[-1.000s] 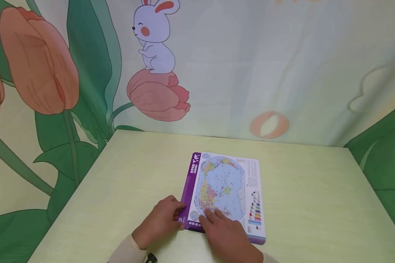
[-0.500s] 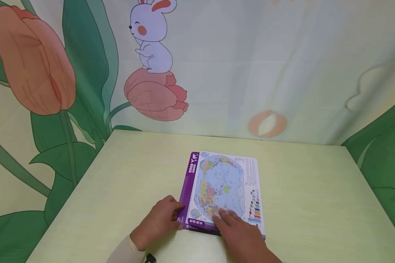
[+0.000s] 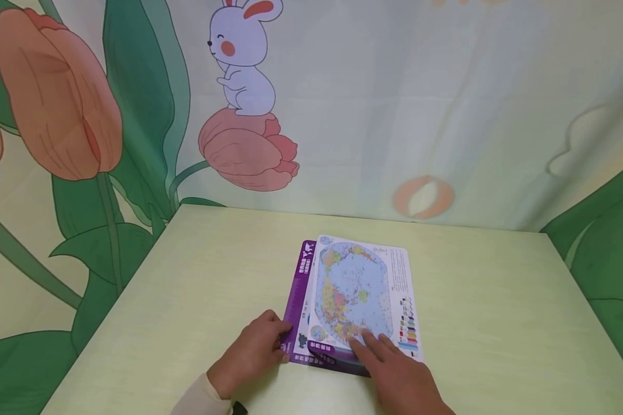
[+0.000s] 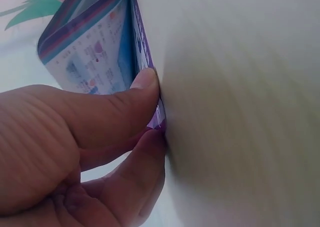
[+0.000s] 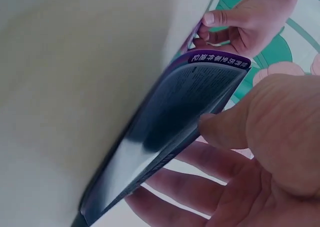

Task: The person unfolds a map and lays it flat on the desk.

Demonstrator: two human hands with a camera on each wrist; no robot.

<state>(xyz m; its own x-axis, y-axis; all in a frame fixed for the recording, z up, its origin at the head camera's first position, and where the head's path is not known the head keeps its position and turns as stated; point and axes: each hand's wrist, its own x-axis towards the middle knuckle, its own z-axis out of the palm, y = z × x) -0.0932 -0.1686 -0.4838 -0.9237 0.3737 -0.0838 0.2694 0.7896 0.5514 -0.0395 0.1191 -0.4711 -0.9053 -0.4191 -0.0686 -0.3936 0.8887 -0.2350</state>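
Observation:
A folded, glossy world map [image 3: 355, 288] lies on the table, its top panel shifted right and raised along the near side. Beneath it shows a lower panel with a purple border [image 3: 293, 305]. My left hand [image 3: 251, 351] pinches the near-left corner of that lower panel between thumb and fingers, down at the tabletop. My right hand [image 3: 402, 372] holds the near edge of the upper panel. In the right wrist view its thumb [image 5: 215, 129] lies on the printed underside, with the fingers on the other face. The left wrist view shows the panels [image 4: 95, 57] spread apart.
The pale yellow tabletop [image 3: 498, 305] extends around the map. Behind it hangs a curtain [image 3: 342, 115] printed with a rabbit, tulips and leaves. A small black object [image 3: 240, 408] shows by my left sleeve.
My right hand has moved right, bringing the upper panel with it and lifting its near edge. More of the lower panel shows. My left hand stays at the corner.

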